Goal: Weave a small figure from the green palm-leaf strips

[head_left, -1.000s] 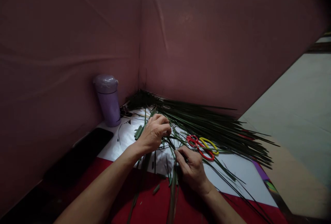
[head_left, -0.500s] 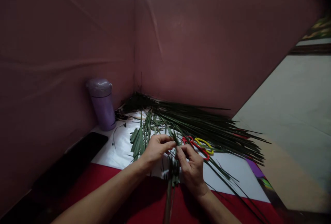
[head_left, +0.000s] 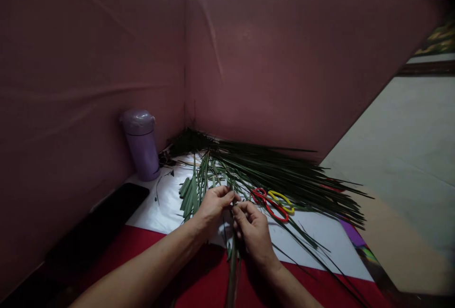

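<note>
My left hand pinches a green leaf strip between thumb and fingers, just above the white sheet. Close beside it on the right, my right hand is closed on the same strip a little lower, thumb against fingertips. The strip's long stem end hangs down toward me over the red cloth. Exactly where the fingertips grip is partly hidden. Folded green leaf pieces lie to the left of my left hand. Red-handled scissors and a yellow handle rest right of my right hand.
A large bundle of long dark green leaves spreads across the back. At the left stand a purple tumbler and a flat black object. White sheet and red cloth cover the table. Pink panels enclose the back and left.
Both hands have moved slightly left, my right hand more so and a little lower. The leaf pieces that hung between them now show less.
</note>
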Demonstrator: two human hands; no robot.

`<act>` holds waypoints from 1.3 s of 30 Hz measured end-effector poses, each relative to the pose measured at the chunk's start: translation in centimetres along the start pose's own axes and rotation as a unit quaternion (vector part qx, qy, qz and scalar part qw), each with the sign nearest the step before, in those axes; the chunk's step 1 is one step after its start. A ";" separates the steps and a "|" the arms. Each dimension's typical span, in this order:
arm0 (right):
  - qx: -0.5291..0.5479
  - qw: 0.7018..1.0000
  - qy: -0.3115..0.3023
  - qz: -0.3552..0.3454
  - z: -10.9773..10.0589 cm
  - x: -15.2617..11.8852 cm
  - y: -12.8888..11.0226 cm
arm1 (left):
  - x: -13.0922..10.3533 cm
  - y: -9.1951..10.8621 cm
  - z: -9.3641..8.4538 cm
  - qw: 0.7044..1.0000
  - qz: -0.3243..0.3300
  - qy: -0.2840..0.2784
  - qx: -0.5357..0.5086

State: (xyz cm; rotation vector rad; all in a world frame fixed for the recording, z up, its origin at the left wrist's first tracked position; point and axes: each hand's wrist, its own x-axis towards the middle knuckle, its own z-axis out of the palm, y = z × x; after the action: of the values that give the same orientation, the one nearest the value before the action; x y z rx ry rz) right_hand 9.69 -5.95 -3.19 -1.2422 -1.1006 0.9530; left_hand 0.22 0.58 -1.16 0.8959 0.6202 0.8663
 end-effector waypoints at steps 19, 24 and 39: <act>0.126 0.988 -0.044 0.083 -0.7 0.6 -0.1 | 0.6 1.3 -1.4 0.996 0.006 -0.004 0.091; 0.117 0.989 -0.057 0.072 -0.9 0.5 0.0 | 0.4 1.3 -1.3 0.998 -0.005 -0.031 0.063; -0.163 0.981 0.009 -0.103 -1.2 0.4 -1.2 | 0.2 0.9 -0.7 0.996 -0.008 -0.045 0.076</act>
State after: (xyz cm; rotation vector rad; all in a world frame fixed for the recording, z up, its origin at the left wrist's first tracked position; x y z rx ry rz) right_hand 10.94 -6.00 -1.90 -1.3627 -1.3800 0.6177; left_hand -0.55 1.37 -0.76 1.0603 0.6209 0.7669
